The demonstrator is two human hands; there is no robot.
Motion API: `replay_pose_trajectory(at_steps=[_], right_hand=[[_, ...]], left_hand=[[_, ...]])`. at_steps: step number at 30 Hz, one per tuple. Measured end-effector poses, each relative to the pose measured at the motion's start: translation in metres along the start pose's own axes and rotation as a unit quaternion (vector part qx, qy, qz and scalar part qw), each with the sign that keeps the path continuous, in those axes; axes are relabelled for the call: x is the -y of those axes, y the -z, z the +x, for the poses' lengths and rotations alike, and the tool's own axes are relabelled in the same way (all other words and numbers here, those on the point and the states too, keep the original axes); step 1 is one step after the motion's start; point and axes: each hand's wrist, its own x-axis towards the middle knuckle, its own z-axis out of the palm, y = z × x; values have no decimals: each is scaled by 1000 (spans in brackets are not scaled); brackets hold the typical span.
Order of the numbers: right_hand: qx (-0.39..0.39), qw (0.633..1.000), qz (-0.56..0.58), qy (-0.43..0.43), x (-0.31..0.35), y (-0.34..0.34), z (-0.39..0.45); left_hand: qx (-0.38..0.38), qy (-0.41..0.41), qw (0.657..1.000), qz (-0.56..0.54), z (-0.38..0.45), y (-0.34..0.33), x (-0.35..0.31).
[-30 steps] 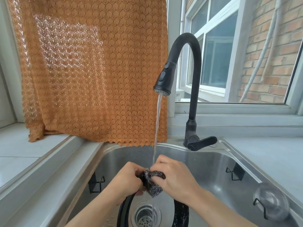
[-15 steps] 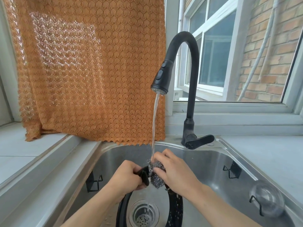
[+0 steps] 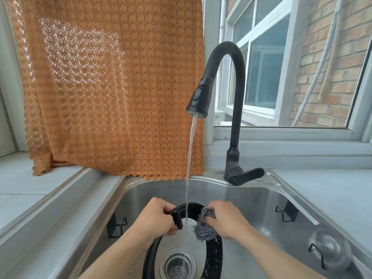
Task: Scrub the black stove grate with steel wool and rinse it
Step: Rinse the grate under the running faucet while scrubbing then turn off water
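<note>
Black grate (image 3: 213, 256), a round ring with a smooth matte rim, stood tilted in the steel sink (image 3: 251, 200), over the drain (image 3: 178, 265); lower right of the ring speckled with pale droplets or suds, lower edge cut off by the frame. Left hand (image 3: 156, 220) curled round the ring's upper left, fingers wrapped beside a short flat prong jutting from the rim. Right hand (image 3: 226, 219) gripping the wool (image 3: 205, 225), a grey, scratchy, tangled wad of wire, bunched and pressed against the ring's upper right. Thin clear stream of water (image 3: 189, 162) dropping from the tap (image 3: 231, 101), passing between the two hands, through the ring's opening and down to the drain. Tap matte black, a tall arched neck with a flared spray head and two small buttons, lever (image 3: 246, 175) flat and turned to the right at the base. Sink brushed and shiny, rounded corners, black wire hooks (image 3: 117, 225) fixed to its inner walls on both sides. Clear domed glass lid (image 3: 330, 247) set against the right wall near a hook. Drain a round metal strainer with small holes. Orange curtain (image 3: 112, 87) behind, openwork knit in a scalloped pattern, zigzag hem hanging just over the sink's back edge. Pale grey smooth bench (image 3: 326, 190) on the right; window (image 3: 281, 63) with white frame and red brick wall beyond.
</note>
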Motion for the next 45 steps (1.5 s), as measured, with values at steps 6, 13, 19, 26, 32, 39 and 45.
replay_pose_trajectory(at_steps=[6,13,19,26,32,39,45], right_hand=[[-56,997,1,53,9,10,-8],[-130,979,-22,159,21,18,-19],[-143,948,-59,279,34,12,-22],[-173,919,-57,349,45,8,-28],[-178,929,-24,323,46,9,-28],[-197,964,94,149,29,15,-20],[-202,969,124,72,28,18,-15]], left_hand=[[20,54,998,-20,2,5,5],[91,76,993,4,-3,6,2],[76,21,996,41,-2,-4,1],[44,11,999,9,-4,-2,7],[53,-4,999,0,-5,-3,8],[65,49,996,-38,-1,-9,10],[53,85,993,-62,1,-8,11]])
